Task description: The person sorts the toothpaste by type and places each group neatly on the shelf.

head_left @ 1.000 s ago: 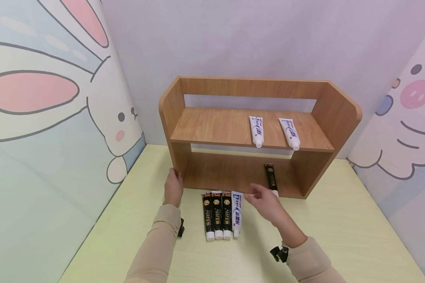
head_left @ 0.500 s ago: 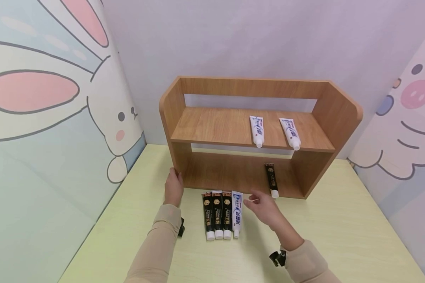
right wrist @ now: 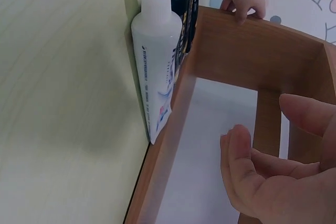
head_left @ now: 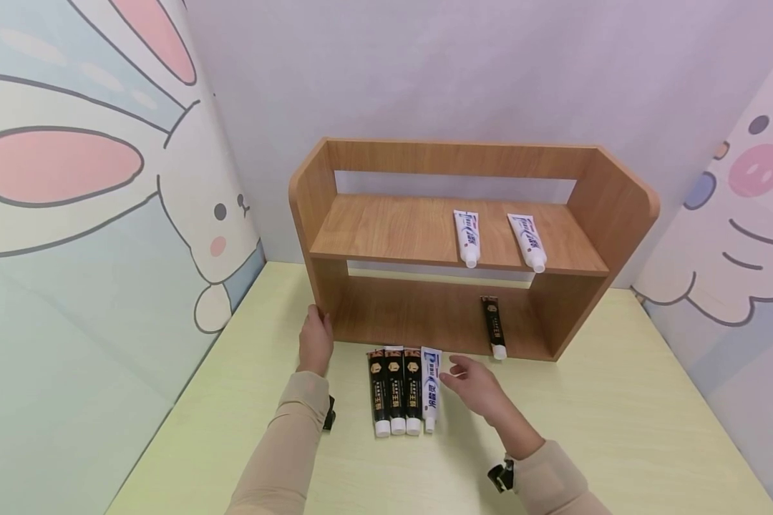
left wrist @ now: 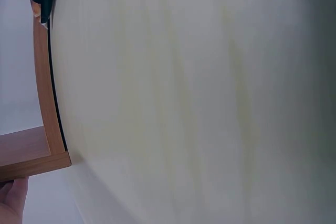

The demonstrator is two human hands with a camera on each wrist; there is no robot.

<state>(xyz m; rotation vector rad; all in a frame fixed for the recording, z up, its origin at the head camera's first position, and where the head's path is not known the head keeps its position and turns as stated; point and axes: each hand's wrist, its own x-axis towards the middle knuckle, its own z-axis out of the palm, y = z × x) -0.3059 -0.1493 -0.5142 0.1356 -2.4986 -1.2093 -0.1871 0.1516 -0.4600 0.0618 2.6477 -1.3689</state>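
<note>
A row of toothpaste tubes lies on the table before a wooden shelf: three black ones, including the black tube, and a white toothpaste tube at the right end. My right hand hovers just right of the white tube, thumb and fingers apart, holding nothing. In the right wrist view, that hand is bent with a gap between thumb and fingers. My left hand grips the front edge of the shelf's left side panel; its fingertips show over the panel in the right wrist view.
Two white tubes, the left one and the right one, lie on the upper board, caps forward. One black tube lies on the lower board at right. Printed walls flank the pale table.
My right hand has moved slightly down and left from beside the lower board's black tube, whose cap is now uncovered. The left hand and the tubes stay put.
</note>
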